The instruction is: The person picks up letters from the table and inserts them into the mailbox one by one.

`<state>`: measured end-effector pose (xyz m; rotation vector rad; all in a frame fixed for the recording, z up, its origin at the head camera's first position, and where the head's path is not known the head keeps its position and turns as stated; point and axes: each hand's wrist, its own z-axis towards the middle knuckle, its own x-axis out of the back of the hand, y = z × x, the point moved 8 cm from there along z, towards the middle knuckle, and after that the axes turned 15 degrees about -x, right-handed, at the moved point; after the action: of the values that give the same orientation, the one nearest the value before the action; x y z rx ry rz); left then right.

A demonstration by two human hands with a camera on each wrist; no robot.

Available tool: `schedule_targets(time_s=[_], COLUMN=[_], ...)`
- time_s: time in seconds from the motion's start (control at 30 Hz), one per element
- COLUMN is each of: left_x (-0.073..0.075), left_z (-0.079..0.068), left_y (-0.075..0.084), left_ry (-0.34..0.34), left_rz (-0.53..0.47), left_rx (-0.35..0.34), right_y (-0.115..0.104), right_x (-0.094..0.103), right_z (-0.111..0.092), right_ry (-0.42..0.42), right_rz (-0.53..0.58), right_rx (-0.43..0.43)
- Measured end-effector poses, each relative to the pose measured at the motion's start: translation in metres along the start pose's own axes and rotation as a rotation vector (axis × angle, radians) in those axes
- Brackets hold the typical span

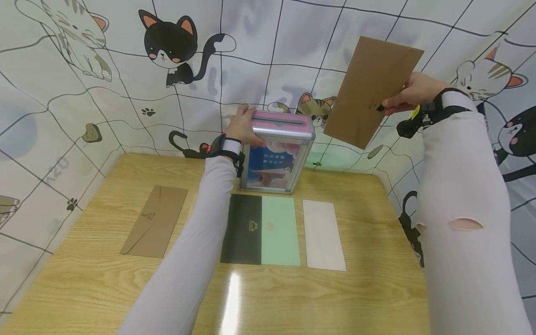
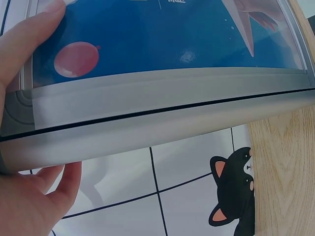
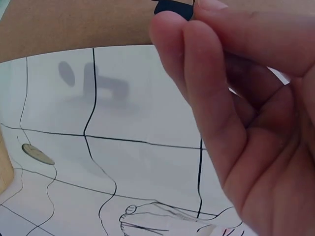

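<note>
My left hand (image 1: 242, 126) grips the upper left corner of a clear-fronted box (image 1: 271, 160) with a silver frame and a pink slotted lid (image 1: 280, 122). In the left wrist view, its thumb (image 2: 32, 37) lies on the front and its other fingers curl behind the frame. Raised to the right of the box, a brown envelope (image 1: 368, 88) hangs tilted from my right hand (image 1: 414, 93). Thumb and fingers pinch it near its right edge, at a small black piece (image 3: 174, 10) on the paper.
On the wooden table (image 1: 360, 298) lie another brown envelope (image 1: 155, 221) at left, a black one (image 1: 243, 232) and a mint green one (image 1: 280, 232) side by side before the box, and a white one (image 1: 324, 235) at right. A cat-patterned wall covering (image 1: 259, 46) rises close behind the box.
</note>
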<state>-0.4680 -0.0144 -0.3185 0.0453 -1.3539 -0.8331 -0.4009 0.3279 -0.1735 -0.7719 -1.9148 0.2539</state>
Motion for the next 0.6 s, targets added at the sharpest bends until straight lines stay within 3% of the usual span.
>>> schedule_targets(time_s=[0.6], left_x=[0.000], left_z=[-0.002], left_y=[0.001], left_ry=[0.009], left_rz=[-0.028], left_rx=[-0.019], right_y=[-0.034], right_x=[0.000], right_z=[-0.015], right_ry=[0.049], right_rz=[0.003], right_rx=[0.044])
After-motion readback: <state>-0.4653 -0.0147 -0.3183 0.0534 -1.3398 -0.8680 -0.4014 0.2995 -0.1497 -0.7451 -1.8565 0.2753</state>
